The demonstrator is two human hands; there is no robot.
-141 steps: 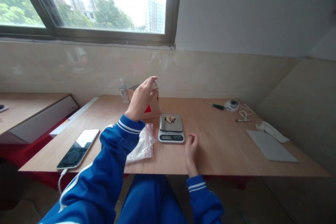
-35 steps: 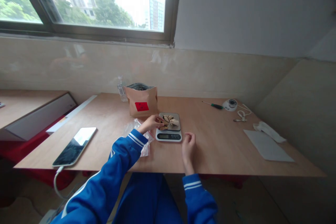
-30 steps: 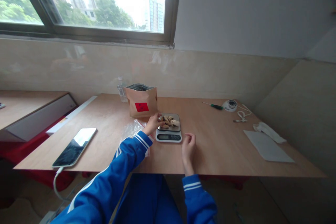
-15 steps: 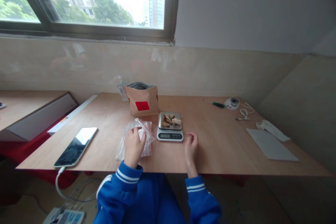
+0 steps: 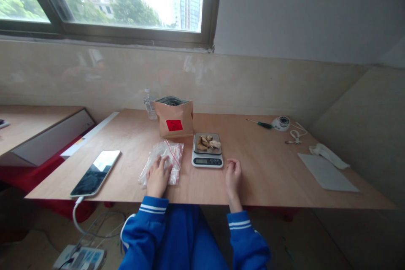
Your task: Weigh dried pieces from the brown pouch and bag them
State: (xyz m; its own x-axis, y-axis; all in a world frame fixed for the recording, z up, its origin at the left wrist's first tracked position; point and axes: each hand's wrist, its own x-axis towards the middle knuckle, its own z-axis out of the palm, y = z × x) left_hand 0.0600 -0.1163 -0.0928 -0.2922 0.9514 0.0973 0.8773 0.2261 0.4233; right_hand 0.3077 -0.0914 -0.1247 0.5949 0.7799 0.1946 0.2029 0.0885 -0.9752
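Note:
My left hand (image 5: 157,177) lies on a small pile of clear zip bags (image 5: 173,158) with red seal strips, its fingers apart. To the right of the bags is a white kitchen scale (image 5: 207,162) with a small display, too faint to read. Several brown and pale dried pieces (image 5: 207,143) rest on its metal pan. My right hand (image 5: 234,175) is on the table just right of the scale, fingers curled in, and nothing shows in them. Behind the bags stands a brown paper pouch (image 5: 175,116) with a red label, its top gaping.
A clear bottle (image 5: 149,105) is behind the pouch. A phone (image 5: 96,174) on a cable lies at the left. Farther right are a green-handled screwdriver (image 5: 265,125), a white dome camera (image 5: 281,123) with its cord, a white sheet (image 5: 327,174) and a crumpled white cloth (image 5: 329,156).
My left hand has come down from over the bags and now lies on them. My right hand keeps its place beside the scale. The whole view has shifted slightly.

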